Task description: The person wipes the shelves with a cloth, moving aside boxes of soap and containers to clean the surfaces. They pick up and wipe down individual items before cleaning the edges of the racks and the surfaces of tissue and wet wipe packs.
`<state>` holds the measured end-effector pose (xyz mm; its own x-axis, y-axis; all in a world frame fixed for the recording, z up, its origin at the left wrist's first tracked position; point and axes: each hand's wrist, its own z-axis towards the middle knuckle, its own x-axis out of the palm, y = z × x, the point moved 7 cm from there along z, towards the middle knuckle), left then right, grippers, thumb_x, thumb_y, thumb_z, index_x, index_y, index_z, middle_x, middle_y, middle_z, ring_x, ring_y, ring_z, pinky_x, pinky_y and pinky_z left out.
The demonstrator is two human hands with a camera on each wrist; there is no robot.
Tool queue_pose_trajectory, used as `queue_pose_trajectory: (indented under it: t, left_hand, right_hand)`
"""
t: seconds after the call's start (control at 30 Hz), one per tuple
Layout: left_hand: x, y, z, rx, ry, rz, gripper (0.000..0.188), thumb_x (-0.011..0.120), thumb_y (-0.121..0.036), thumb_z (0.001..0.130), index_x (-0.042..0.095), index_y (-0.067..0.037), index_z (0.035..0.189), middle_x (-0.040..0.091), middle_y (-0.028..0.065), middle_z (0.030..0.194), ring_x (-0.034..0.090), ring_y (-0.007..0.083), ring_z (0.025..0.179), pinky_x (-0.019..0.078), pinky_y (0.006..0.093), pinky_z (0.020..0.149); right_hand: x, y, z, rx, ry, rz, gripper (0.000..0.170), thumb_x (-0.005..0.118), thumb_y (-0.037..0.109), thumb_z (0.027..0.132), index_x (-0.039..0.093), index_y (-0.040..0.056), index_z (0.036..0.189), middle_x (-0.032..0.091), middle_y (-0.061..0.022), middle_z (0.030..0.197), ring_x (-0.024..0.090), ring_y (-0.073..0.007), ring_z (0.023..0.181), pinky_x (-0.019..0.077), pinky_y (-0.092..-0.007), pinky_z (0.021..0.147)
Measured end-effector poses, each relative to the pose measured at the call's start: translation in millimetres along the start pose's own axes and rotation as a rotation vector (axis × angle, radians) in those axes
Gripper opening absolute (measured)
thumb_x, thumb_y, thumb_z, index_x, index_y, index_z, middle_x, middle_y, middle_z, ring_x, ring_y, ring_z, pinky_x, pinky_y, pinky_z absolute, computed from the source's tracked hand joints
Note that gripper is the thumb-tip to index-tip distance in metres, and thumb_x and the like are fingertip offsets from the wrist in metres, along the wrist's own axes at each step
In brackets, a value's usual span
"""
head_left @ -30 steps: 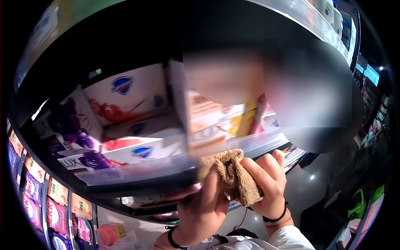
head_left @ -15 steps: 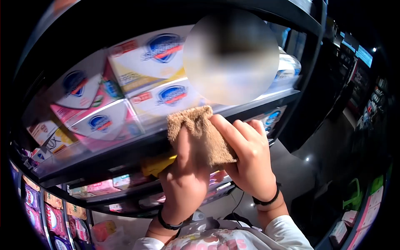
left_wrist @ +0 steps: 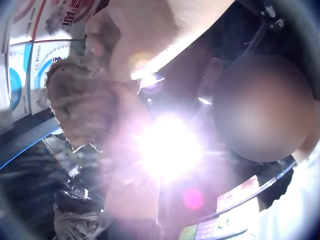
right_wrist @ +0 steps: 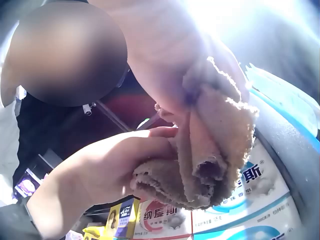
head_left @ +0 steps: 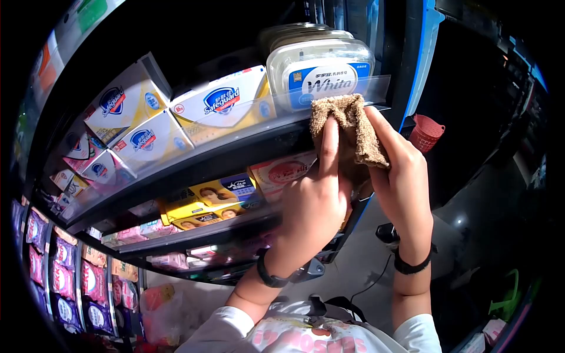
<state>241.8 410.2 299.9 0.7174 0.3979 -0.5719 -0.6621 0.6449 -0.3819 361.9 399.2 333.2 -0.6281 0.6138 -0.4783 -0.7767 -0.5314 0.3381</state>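
Observation:
Both of my hands hold one folded brown terry cloth [head_left: 347,132] at the right end of a shelf. My left hand [head_left: 312,209] has its index finger laid along the cloth, the other fingers mostly hidden beneath. The right hand [head_left: 406,182] grips the cloth's right side. In the head view, the cloth's top edge overlaps the clear plastic strip [head_left: 379,88] on the shelf front. Just behind it stands a clear tub with a blue "White" label [head_left: 329,79]. From below, the right wrist view shows the cloth [right_wrist: 220,130] bunched between both hands.
White-and-yellow Safeguard soap boxes [head_left: 226,103] line this shelf to the left. Yellow boxes [head_left: 212,200] sit one shelf lower. A dark upright with a blue edge [head_left: 419,65] ends the shelf, with a red basket [head_left: 426,133] beyond. Bagged goods [head_left: 65,276] hang at lower left.
The hands and cloth have travelled right along the shelf front, past the soap boxes to the tub at the end. My view has shifted right too. Both hands still hold the cloth.

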Motion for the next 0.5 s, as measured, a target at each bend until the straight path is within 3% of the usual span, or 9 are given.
queue_pose_trajectory:
  t: [0.1,0.23,0.3,0.37,0.4,0.5]
  left_hand:
    - [-2,0,-3,0.073,-0.157,-0.031,0.073,0.055,-0.008,0.078,0.022,-0.007,0.143,0.063,0.0218,0.075,0.061,0.0351,0.054,0.0486,0.0436,0.05]
    - [-26,17,-22,-0.103,-0.194,-0.014,0.069,0.054,-0.007,0.08,0.024,-0.008,0.142,0.062,0.0241,0.082,0.061,0.0389,0.062,0.0489,0.0455,0.053]
    - [-41,26,-39,-0.171,-0.261,0.055,0.061,0.056,-0.008,0.08,0.033,-0.006,0.137,0.062,0.0227,0.097,0.063,0.0392,0.068,0.051,0.0431,0.057]
    - [-44,34,-62,0.012,-0.351,0.146,0.052,0.058,-0.01,0.081,0.043,-0.004,0.13,0.059,0.0191,0.113,0.064,0.0387,0.074,0.0526,0.0404,0.062]
    - [-41,39,-78,-0.022,-0.321,0.195,0.047,0.059,-0.01,0.081,0.048,-0.001,0.126,0.055,0.0159,0.123,0.065,0.0366,0.076,0.0533,0.037,0.062]
    - [-9,48,-126,-0.059,-0.253,0.127,0.062,0.062,-0.011,0.078,0.038,0.0,0.134,0.064,0.0203,0.097,0.066,0.0319,0.066,0.0526,0.0352,0.056]
  right_hand:
    - [7,1,-2,-0.027,-0.07,0.057,0.061,0.061,-0.002,0.066,0.051,0.0091,0.125,0.06,-0.0132,0.081,0.06,-0.0322,0.069,0.0487,-0.0378,0.064]
    - [31,28,-8,-0.126,-0.064,0.118,0.065,0.063,0.004,0.067,0.046,0.0083,0.129,0.055,-0.0113,0.072,0.056,-0.0301,0.061,0.046,-0.0381,0.058]
    - [50,46,-21,-0.199,-0.075,0.229,0.067,0.064,0.007,0.066,0.043,0.0063,0.13,0.051,-0.0103,0.074,0.054,-0.0288,0.063,0.045,-0.038,0.057]
    - [77,53,-49,-0.229,-0.053,0.374,0.067,0.065,0.008,0.064,0.046,0.0054,0.128,0.049,-0.0104,0.074,0.053,-0.0291,0.063,0.044,-0.0379,0.058]
    - [85,51,-64,-0.205,-0.059,0.416,0.066,0.065,0.008,0.063,0.048,0.0051,0.127,0.049,-0.0109,0.073,0.052,-0.0292,0.062,0.0436,-0.038,0.057]
    - [98,31,-108,-0.088,-0.058,0.546,0.064,0.064,0.006,0.062,0.051,0.004,0.124,0.05,-0.0127,0.071,0.051,-0.0297,0.061,0.0427,-0.0379,0.057]
